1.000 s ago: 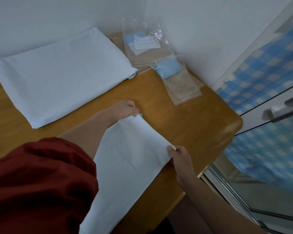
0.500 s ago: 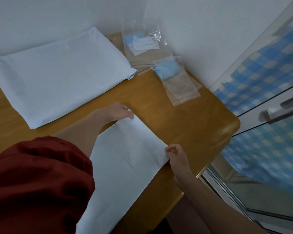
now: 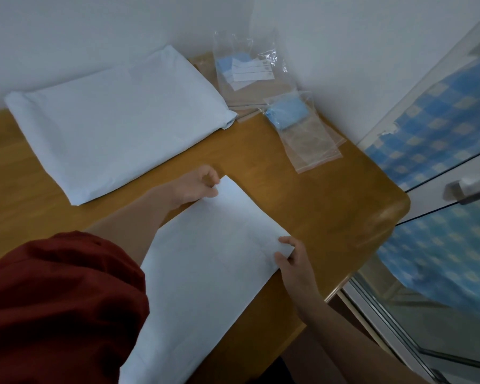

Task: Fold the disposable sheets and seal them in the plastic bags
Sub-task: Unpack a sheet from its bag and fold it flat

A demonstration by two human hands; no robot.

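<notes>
A pale blue disposable sheet [image 3: 205, 273] lies in a long folded strip across the near part of the wooden table [image 3: 302, 195] and hangs over its front edge. My left hand [image 3: 197, 185] pinches the sheet's far left corner. My right hand [image 3: 291, 259] pinches the far right corner near the table's right edge. A larger folded sheet [image 3: 117, 134] rests flat at the back left. Clear plastic zip bags [image 3: 308, 134] lie at the back right, one holding a small blue folded piece [image 3: 287, 112].
Another clear bag [image 3: 244, 70] with white labels leans in the wall corner. A glass door with a handle [image 3: 466, 189] stands close to the table's right side, with blue checked fabric behind it. My red sleeve [image 3: 53, 309] covers the lower left.
Both hands have drawn the sheet's far edge a little toward me and to the left. The right hand's grip on its corner has tightened.
</notes>
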